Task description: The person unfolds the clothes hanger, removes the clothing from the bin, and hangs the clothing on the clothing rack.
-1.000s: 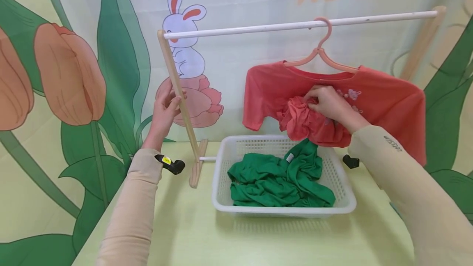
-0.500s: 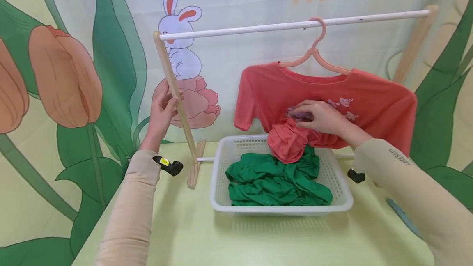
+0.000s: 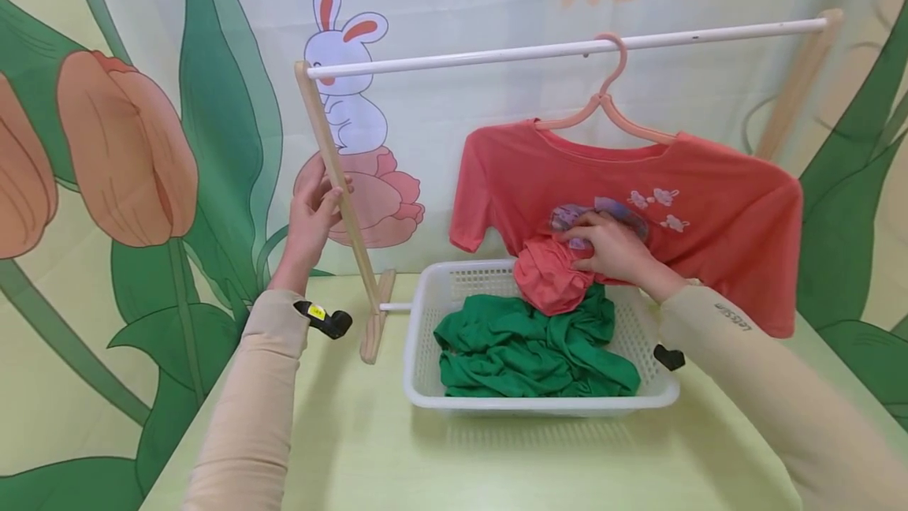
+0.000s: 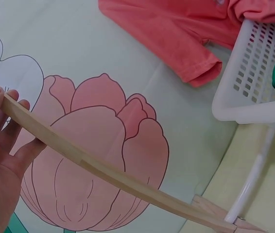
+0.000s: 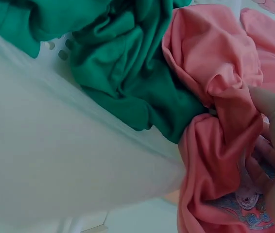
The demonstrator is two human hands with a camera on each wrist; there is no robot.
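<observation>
A coral-red shirt (image 3: pixel 723 219) with bunny prints hangs on a pink hanger (image 3: pixel 617 97) hooked over the rack's white rail. Its lower part is bunched up over the back of the basket. My right hand (image 3: pixel 612 247) is at the shirt's front and pinches the bunched cloth (image 5: pixel 230 104) between thumb and fingers. Further left, my left hand (image 3: pixel 312 207) grips the rack's wooden post (image 4: pixel 91 158), thumb on one side and fingers on the other. Part of a coloured print shows around my right fingers.
Below the shirt stands a white plastic basket (image 3: pixel 414 337) with crumpled green cloth (image 3: pixel 532 345) in it. The rack's wooden foot (image 3: pixel 376 322) rests on the pale green table (image 3: pixel 496 464). A tulip-and-rabbit printed backdrop (image 3: pixel 454 148) hangs behind.
My right hand has moved down with the bunched cloth, which now sits lower, at the basket's back. More of the shirt's front print shows. The left hand keeps holding the post.
</observation>
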